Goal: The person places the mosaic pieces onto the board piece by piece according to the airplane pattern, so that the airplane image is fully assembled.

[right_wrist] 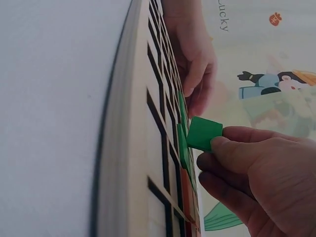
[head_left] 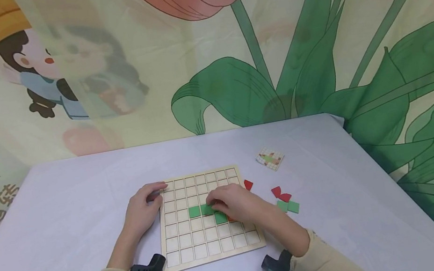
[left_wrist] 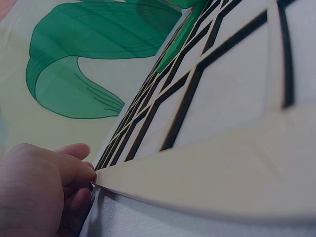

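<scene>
Nearest cam: tan sleeves [head_left: 332, 257] w/ black wrist cams [head_left: 277, 264]. Wooden grid board [head_left: 198, 238] flat on white tablecloth [head_left: 65, 226], near ctr. Pinching green tile [right_wrist: 204, 133] betw thumb + index w/ R hand [head_left: 233, 201], at mid board (can't tell if touching pcs below). L hand [head_left: 141, 209] at board's far-left corner, fingertips touching edge; can't tell if gripping or just resting. Flat green squares [head_left: 194, 211] in mid cells, orange-red pc [head_left: 230, 218] just beside, partly hidden by R hand. Off board, right: loose red pcs [head_left: 276, 192], loose green pcs [head_left: 293, 207]. Far right: small pattern card [head_left: 270, 158].
</scene>
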The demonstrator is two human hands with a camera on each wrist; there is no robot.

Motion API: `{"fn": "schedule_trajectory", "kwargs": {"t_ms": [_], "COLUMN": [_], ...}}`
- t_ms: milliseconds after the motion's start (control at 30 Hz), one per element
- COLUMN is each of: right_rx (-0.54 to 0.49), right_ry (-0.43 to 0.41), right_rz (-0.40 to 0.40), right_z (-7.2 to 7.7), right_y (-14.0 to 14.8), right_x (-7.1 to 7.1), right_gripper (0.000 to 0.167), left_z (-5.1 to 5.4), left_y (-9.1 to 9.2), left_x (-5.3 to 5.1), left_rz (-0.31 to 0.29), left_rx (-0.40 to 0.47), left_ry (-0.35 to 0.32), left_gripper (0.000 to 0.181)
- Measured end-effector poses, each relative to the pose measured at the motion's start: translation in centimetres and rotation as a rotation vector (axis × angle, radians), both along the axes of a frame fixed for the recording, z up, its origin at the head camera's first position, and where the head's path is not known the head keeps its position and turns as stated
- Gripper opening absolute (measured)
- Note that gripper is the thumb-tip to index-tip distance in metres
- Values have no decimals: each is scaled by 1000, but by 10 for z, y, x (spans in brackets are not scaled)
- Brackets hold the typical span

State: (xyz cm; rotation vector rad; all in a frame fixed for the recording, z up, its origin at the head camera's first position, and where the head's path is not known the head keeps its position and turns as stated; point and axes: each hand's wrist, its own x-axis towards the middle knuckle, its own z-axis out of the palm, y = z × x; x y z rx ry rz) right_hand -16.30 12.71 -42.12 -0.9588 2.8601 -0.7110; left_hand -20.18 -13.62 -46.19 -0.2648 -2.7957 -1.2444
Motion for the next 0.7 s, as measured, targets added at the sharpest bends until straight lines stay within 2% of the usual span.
{"fn": "schedule_trajectory", "kwargs": {"t_ms": [167, 367, 700], "right_rx": [9, 2, 16], "right_ry": [6, 12, 26], "right_rz": [19, 1, 8], "right_z": [-6, -14, -17], "right_y": [-5, -9, -10], "right_x": [2, 6, 5], "right_gripper": [15, 16, 17], "left_z": [-1, -1, -2], "left_y": [0, 2, 1], "left_x": [0, 0, -2], "left_rz": [6, 5, 18], "left_rx": [2, 0, -7], "left_ry": [-7, -12, -19], "left_gripper": [33, 33, 32]}}
